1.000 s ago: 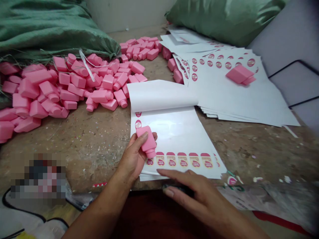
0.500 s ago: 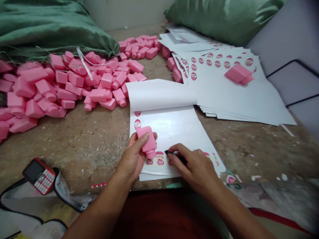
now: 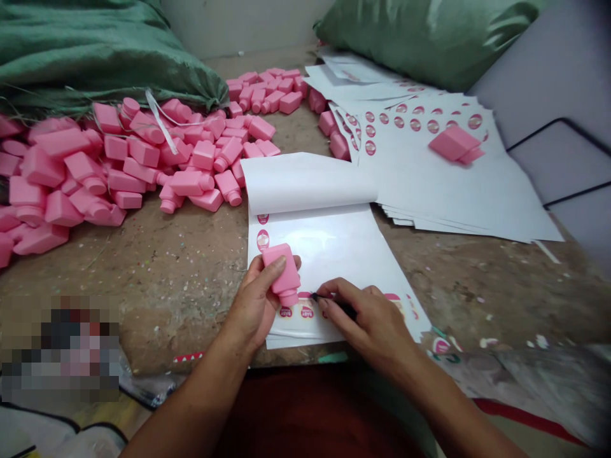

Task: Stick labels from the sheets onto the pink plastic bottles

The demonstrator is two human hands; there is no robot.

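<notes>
My left hand (image 3: pixel 258 296) grips a small pink plastic bottle (image 3: pixel 281 270), its neck tilted down toward me, thumb across the flat side. My right hand (image 3: pixel 365 315) is closed on a slim black pointed tool (image 3: pixel 350 310); whether it is tweezers or a blade I cannot make out. Its tip meets the white sticker sheet (image 3: pixel 329 248) at a pink-and-yellow label (image 3: pixel 306 310) in the near row. The sheet's far end is curled over. Part of the label row is hidden under my right hand.
A heap of pink bottles (image 3: pixel 143 152) spreads along the left below a green sack (image 3: pixel 95 57). More sticker sheets (image 3: pixel 458 197) are stacked at the right, with a single pink bottle (image 3: pixel 456 145) on top. Another green sack (image 3: pixel 420 38) lies behind them. A pixelated patch covers the lower left.
The black tool's tip has shifted slightly left and down onto the label near the bottle. My left hand keeps the bottle almost in place.
</notes>
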